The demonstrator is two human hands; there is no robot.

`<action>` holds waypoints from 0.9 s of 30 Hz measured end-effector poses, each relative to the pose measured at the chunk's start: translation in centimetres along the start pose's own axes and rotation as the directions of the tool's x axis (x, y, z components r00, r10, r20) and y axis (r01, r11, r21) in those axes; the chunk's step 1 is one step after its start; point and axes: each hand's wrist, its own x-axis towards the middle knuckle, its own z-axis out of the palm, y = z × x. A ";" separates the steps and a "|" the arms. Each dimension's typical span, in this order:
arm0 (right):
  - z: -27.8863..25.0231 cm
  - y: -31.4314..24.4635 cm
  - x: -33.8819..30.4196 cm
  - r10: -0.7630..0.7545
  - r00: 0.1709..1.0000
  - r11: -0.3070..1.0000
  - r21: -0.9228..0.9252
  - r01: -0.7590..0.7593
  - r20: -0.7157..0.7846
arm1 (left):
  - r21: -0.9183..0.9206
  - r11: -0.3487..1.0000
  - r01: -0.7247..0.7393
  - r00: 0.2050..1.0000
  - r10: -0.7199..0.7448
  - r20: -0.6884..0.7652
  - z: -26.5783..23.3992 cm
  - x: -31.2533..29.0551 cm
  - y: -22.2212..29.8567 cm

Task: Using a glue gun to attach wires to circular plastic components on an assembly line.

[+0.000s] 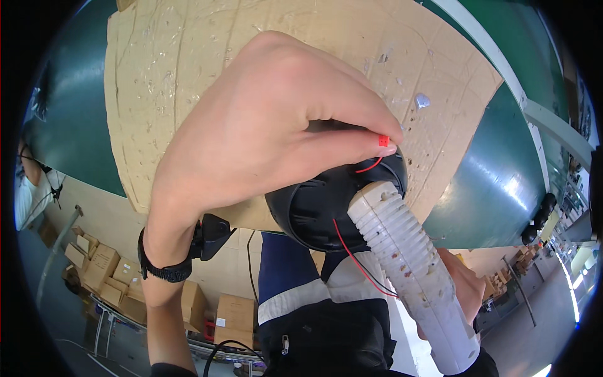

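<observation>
My left hand [264, 113] reaches across from the left and pinches a small red connector [384, 141] between thumb and forefinger. A thin red wire [369, 168] runs down from the connector toward a black round plastic housing [304, 213], which sits under the hand near the cardboard's front edge. At the lower right, my right hand [461, 286] is closed round a long white ribbed plastic tool [414, 270], which hides most of its fingers. The tool's far end lies over the housing. Another red wire [352, 257], with a dark one beside it, hangs from the housing's front.
A worn cardboard sheet [169, 81] covers much of the green table [496, 169]. Glossy residue and a small clear scrap [422, 100] lie on it. A pale metal frame [546, 119] borders the right. Cardboard boxes [103, 267] stand low at the left, near a person's sleeve [28, 201].
</observation>
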 end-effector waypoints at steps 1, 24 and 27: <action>0.0 -0.1 -0.1 -0.001 1.000 1.000 -0.001 0.001 0.002 | -0.014 1.000 -0.004 1.000 0.004 -0.010 0.1 0.0 0.0; 0.7 -0.8 -0.8 0.059 0.998 0.998 -0.029 -0.059 -0.022 | 0.144 0.989 -0.019 1.000 0.019 0.003 0.0 -0.3 -0.1; 0.9 -0.2 -1.0 0.065 0.998 0.996 -0.064 -0.064 0.012 | 0.165 0.986 0.017 1.000 -0.017 0.004 0.3 -0.8 -0.1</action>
